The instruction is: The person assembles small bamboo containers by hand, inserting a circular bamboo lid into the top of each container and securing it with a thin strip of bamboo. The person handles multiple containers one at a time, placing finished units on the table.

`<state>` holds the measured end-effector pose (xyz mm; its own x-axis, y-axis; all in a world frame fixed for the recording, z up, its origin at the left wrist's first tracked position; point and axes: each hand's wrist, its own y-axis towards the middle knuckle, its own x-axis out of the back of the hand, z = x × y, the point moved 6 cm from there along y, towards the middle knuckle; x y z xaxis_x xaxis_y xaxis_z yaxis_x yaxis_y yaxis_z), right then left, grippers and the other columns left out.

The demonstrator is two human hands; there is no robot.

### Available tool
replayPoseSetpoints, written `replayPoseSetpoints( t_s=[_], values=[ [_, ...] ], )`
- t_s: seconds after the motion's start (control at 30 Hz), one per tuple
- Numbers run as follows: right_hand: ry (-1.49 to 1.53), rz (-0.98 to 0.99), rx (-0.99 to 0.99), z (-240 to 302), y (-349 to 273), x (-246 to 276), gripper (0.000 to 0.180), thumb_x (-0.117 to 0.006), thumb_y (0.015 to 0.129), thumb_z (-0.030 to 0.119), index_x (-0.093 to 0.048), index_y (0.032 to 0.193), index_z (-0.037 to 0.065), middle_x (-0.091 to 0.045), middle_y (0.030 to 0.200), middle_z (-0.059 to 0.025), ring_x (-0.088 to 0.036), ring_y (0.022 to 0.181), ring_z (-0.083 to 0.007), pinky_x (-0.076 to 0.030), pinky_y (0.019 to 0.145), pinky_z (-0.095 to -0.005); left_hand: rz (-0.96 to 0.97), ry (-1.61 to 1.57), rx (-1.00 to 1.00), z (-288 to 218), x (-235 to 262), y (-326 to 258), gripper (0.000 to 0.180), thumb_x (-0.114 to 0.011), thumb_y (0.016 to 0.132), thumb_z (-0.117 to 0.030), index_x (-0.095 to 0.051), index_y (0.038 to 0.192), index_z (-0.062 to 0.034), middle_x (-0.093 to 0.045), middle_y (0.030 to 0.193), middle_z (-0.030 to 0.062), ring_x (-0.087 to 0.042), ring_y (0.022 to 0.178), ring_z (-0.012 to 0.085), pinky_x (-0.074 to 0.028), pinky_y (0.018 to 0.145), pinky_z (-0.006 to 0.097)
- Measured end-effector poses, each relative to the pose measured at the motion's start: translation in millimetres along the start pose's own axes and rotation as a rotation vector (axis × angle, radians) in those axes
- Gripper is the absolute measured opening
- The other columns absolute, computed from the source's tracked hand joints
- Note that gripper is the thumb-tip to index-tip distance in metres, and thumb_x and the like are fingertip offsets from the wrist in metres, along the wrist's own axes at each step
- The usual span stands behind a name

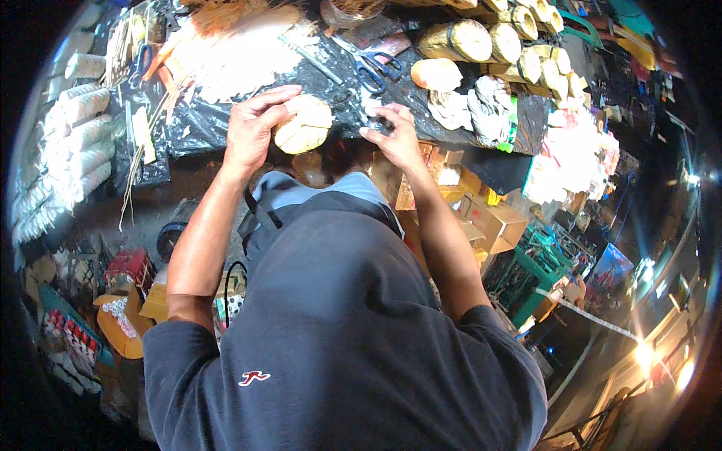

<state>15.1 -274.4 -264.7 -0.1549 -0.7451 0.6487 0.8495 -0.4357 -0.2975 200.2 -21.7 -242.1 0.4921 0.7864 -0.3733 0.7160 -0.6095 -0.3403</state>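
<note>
Gripping a round, pale yellow piece (304, 128) by its left edge, the fingers of the left hand (252, 128) hold it at the near edge of a tabletop (199, 124) covered in shiny black plastic. To its right, the right hand (396, 137) is apart from the piece, its fingers loosely bent; whether they pinch anything small cannot be told. Beyond the hands lie a slim rod (312, 62) and blue-handled scissors (370, 69). Farther right sit a rounded, tan-and-cream object (436, 75), a crumpled grey-white cloth (489, 110) and stacked yellowish cylinders (456, 41). White rolls (89, 134) line the far left. An open cardboard box (500, 225) stands below the tabletop, at right.
</note>
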Motion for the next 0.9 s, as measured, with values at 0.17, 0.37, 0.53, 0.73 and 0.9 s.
replayPoseSetpoints(
  t_s=[0.17, 0.37, 0.53, 0.73, 0.9],
  values=[
    [0.084, 0.006, 0.24, 144, -38, 33, 0.074, -0.093, 0.077, 0.028, -0.065, 0.143, 0.008, -0.052, 0.146, -0.019, -0.052, 0.137, -0.0339, -0.042, 0.117, -0.0432, -0.006, 0.051, -0.011, -9, -3, -2, 0.029, -0.069, 0.093, 0.001, -0.079, 0.121, 0.0036, -0.077, 0.128, 0.0145, -0.071, 0.117, 0.0194, -0.055, 0.105, 0.033],
    [-0.467, -0.042, 0.69, 189, -46, -14, 0.08, -0.076, 0.087, 0.062, -0.06, 0.149, 0.013, -0.047, 0.148, -0.0233, -0.045, 0.135, -0.044, -0.037, 0.111, -0.0611, -0.001, 0.02, 0.016, -9, -2, 0, 0.029, -0.071, 0.094, -0.002, -0.078, 0.122, 0.0035, -0.077, 0.127, 0.014, -0.071, 0.115, 0.0185, -0.055, 0.104, 0.033],
    [-0.534, -0.063, 0.744, 187, -48, -26, 0.07, -0.077, 0.089, 0.05, -0.061, 0.147, 0.012, -0.051, 0.144, -0.0196, -0.048, 0.129, -0.0408, -0.04, 0.102, -0.06, -0.004, 0.009, -0.006, -10, -4, -3, 0.029, -0.071, 0.094, -0.001, -0.078, 0.123, 0.0033, -0.077, 0.128, 0.0145, -0.071, 0.116, 0.0184, -0.055, 0.104, 0.033],
    [-0.444, -0.121, 0.794, 189, -47, -20, 0.053, -0.086, 0.08, 0.035, -0.072, 0.126, 0.01, -0.056, 0.136, -0.0141, -0.051, 0.125, -0.0362, -0.041, 0.101, -0.054, 0.008, -0.031, 0.003, -8, -4, -2, 0.028, -0.07, 0.097, -0.001, -0.078, 0.123, 0.003, -0.077, 0.127, 0.0145, -0.071, 0.116, 0.0175, -0.056, 0.103, 0.032],
    [-0.26, -0.165, 0.629, 183, -39, -16, 0.061, -0.087, 0.083, 0.037, -0.068, 0.135, 0.011, -0.051, 0.145, -0.0204, -0.046, 0.133, -0.0426, -0.039, 0.11, -0.0585, 0.022, 0.017, 0.02, -8, -4, -1, 0.031, -0.067, 0.094, 0.0, -0.077, 0.124, 0.0043, -0.074, 0.134, 0.0144, -0.068, 0.123, 0.0207, -0.053, 0.108, 0.033]
  ],
)
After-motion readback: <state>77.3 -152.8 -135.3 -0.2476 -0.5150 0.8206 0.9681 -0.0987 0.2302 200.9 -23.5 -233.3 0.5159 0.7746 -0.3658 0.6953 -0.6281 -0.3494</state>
